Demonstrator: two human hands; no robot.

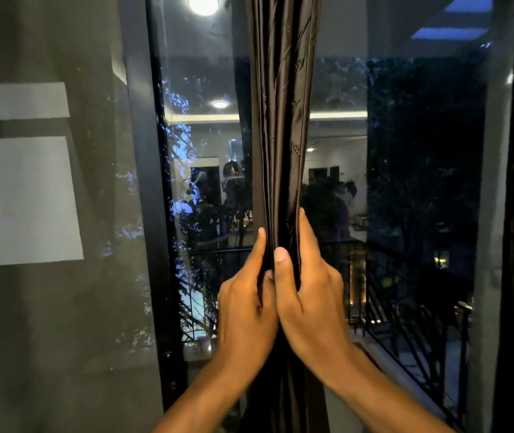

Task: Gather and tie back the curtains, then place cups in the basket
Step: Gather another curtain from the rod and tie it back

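Both hands bunching dark curtain (pixel 280 120) at mid-window, no tie seen.

Left hand (pixel 246 307) and right hand (pixel 311 295) touch side by side, fingers wrapped round the gathered folds, thumbs up along the front. Risk: the glossy, slick-looking fabric may slide and fan out if either hand lets go to reach a tie. Curtain is dark brown, satiny, narrow vertical pleats, hanging in front of the glass pane (pixel 405 182). Cups, basket not in view.

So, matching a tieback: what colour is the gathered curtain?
Dark brown, with a satin sheen; the curtain shows in the head view.
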